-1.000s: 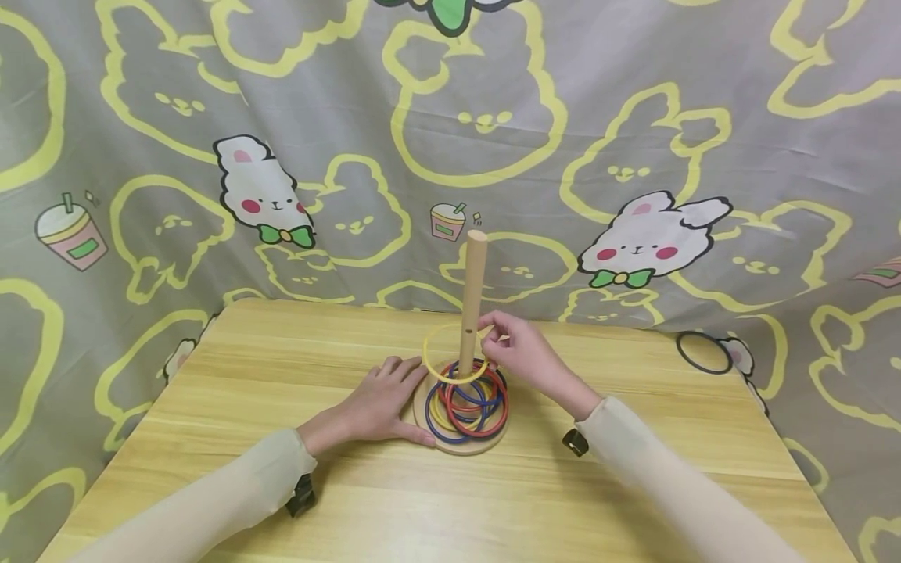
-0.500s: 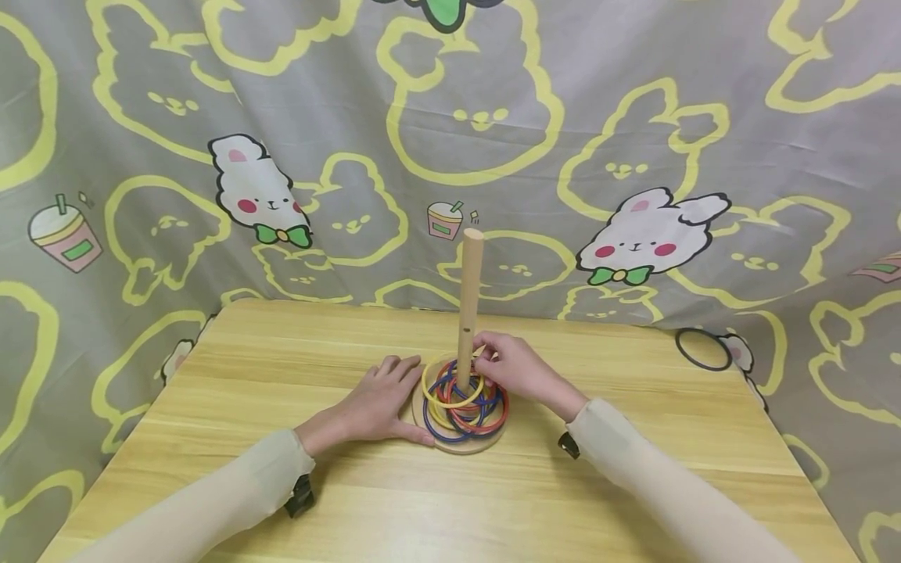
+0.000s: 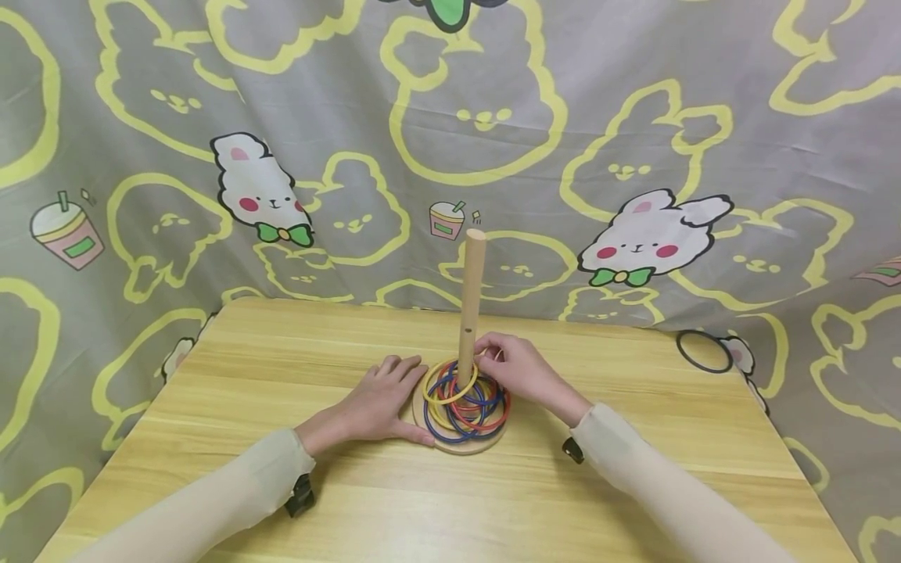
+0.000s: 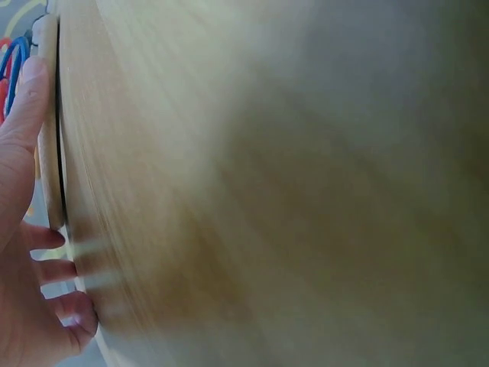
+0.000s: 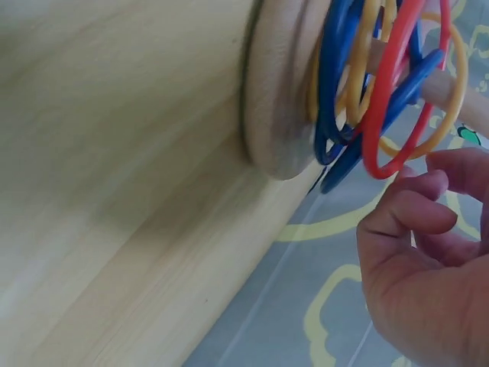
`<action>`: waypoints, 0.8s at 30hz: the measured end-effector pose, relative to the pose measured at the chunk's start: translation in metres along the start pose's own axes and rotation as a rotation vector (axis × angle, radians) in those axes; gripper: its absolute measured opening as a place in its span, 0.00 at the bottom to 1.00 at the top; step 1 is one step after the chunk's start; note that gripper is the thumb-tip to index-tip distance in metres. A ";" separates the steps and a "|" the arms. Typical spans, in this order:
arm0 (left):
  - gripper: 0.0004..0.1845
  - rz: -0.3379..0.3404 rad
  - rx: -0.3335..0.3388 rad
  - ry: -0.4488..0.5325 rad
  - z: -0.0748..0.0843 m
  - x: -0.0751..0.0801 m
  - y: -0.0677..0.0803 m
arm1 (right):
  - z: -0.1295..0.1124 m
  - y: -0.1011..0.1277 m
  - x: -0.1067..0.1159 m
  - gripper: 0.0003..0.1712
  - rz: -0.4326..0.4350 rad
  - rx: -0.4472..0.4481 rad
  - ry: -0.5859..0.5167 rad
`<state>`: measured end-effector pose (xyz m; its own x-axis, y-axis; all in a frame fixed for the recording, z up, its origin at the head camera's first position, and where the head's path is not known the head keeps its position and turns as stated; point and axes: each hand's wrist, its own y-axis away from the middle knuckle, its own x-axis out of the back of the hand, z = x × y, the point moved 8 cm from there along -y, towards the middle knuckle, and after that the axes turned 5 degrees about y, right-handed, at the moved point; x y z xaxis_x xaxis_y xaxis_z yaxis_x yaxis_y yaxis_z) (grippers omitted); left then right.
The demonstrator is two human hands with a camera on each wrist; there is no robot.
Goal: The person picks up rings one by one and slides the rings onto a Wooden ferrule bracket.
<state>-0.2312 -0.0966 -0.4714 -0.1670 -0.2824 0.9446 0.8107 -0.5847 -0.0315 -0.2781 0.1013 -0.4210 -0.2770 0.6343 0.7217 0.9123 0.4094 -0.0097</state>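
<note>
Yellow plastic ring [image 3: 450, 381], thin and round, lies atop the red and blue rings [image 3: 473, 407] around the upright wooden peg [image 3: 470, 301]. Right hand [image 3: 517, 369] curls loosely beside it, grip unclear. Left hand [image 3: 376, 405] flat, thumb against the round wooden base [image 3: 450, 444] on the pale wood-grain table [image 3: 281, 375].

**Bright rings on pale wood**

The rings [image 3: 466, 399] around the light wooden peg [image 3: 470, 301] are yellow, red and blue. The table [image 3: 281, 375] shows blond wood grain. The backdrop cloth [image 3: 141, 117] is grey with yellow bunny outlines, white rabbits wearing green bows, and pink drink cups. Both sleeves [image 3: 232, 485] are cream.
</note>
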 end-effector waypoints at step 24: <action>0.67 0.027 -0.029 0.014 -0.002 -0.001 -0.002 | 0.105 0.065 0.127 0.15 0.414 -0.093 0.074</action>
<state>-0.2343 -0.0965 -0.4733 -0.1527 -0.3090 0.9387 0.7987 -0.5981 -0.0669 -0.2857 0.2774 -0.4033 0.1374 0.6828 0.7176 0.9662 0.0673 -0.2489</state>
